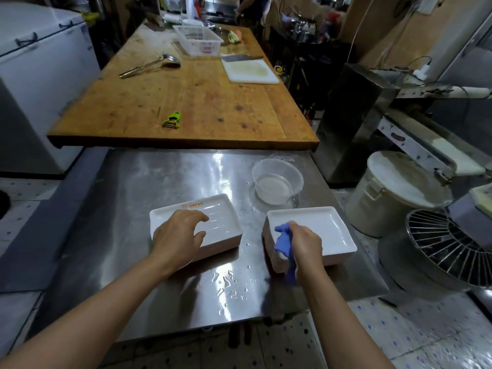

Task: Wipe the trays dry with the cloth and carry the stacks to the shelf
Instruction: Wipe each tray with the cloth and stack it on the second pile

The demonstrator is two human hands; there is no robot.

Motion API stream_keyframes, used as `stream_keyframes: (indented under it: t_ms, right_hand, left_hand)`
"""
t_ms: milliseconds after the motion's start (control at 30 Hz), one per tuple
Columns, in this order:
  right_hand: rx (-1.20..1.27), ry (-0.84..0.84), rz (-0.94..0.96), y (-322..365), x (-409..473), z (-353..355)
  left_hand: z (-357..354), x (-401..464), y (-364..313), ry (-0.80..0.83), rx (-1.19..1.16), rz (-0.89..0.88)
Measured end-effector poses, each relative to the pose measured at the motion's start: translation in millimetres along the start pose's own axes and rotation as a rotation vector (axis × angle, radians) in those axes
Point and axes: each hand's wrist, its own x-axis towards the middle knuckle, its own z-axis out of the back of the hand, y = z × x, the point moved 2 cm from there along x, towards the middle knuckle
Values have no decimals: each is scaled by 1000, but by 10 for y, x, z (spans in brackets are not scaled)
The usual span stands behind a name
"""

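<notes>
Both hands are over the steel tabletop (149, 182). Left hand (177, 237) lies spread, fingers loosely apart, on the top tray of the left stack (223, 225), near its front left corner. Right hand (306, 243) grips the blue cloth (282, 242) in curled fingers at the near left corner of the right stack (322, 227); the cloth's tail hangs down over the stack's front edge. The two stacks of white trays sit side by side, apart, with water drops (229, 282) on the steel between and before them. Just behind the right stack stands a clear tub (277, 179) (some cloudy liquid inside). Farther back, a wooden table (202, 102) carries a green peeler (172, 119), a ladle (151, 65), a white basket (197, 39) and a cutting board (250, 71).
</notes>
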Motion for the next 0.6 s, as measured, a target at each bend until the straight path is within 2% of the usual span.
stream_keyframes:
  t_ms: [200, 300, 400, 467, 533, 600]
  right_hand:
    - [-261, 291, 174, 166, -74, -705]
    - [-485, 248, 367, 168, -78, -970]
    - [-583, 327, 472, 101, -51, -1197]
    - [-818, 345, 566, -25, 13, -1288]
    - [-1144, 262, 724, -140, 61, -1320]
    - [-1210, 192, 828, -210, 69, -1325]
  left_hand:
    - [110, -82, 376, -10, 19, 196]
    - [95, -85, 584, 10, -2, 275]
    - [30, -77, 713, 67, 11, 362]
    - [-28, -75, 774, 117, 18, 427]
    - [-81, -60, 830, 155, 14, 454]
    - [-123, -32, 879, 185, 2, 467]
